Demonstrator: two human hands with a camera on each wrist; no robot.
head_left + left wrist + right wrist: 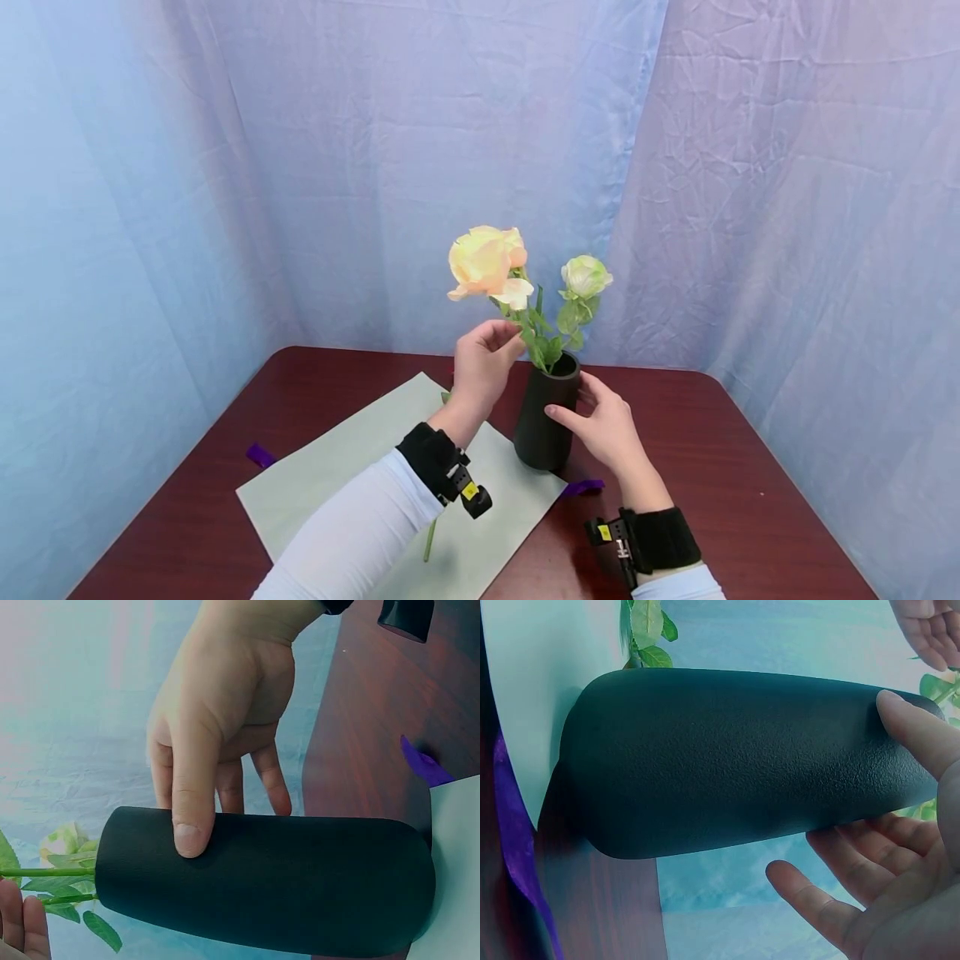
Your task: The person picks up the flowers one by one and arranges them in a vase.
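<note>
A black vase [543,425] stands upright, its base at the paper's right corner. My right hand [607,425] holds it near the mouth, the thumb on the near side and the other fingers on the right and behind, as the right wrist view shows. My left hand [480,367] pinches the stem of a peach rose [480,262] just above and left of the vase mouth. A pale green-white flower [587,277] stands in the vase, leaning right. Two green stems [52,873] enter the mouth in the left wrist view. The stems' lower ends are hidden inside the vase.
A pale green sheet of paper [360,442] lies on the dark red table [712,467]. On it lies another green stem [430,542], mostly hidden by my left arm. Purple ribbon [583,487] shows from under the sheet. Blue curtains [420,167] hang behind and on both sides.
</note>
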